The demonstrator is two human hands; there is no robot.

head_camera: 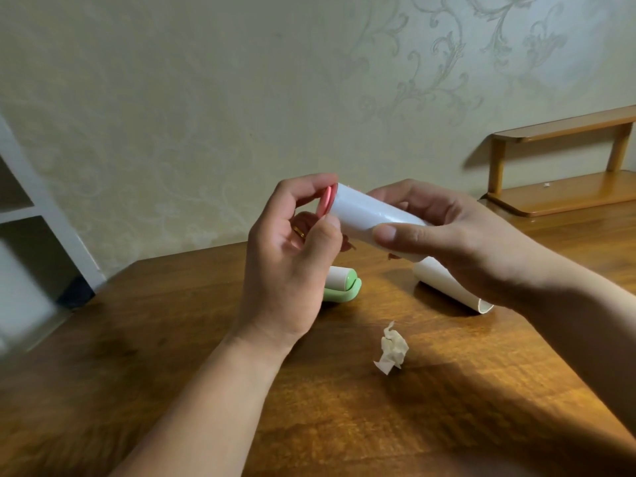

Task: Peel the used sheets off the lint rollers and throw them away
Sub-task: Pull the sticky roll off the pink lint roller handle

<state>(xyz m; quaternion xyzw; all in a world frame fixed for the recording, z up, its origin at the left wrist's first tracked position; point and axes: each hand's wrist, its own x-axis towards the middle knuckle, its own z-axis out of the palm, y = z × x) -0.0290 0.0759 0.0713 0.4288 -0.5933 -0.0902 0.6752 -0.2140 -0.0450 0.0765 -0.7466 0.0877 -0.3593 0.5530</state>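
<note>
Both hands, left (pixel 292 242) and right (pixel 444 232), grip the pink lint roller (pixel 368 215), its axis slanting down-right.

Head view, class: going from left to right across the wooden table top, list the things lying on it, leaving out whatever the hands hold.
Green lint roller → crumpled used sheet → white roll.
</note>
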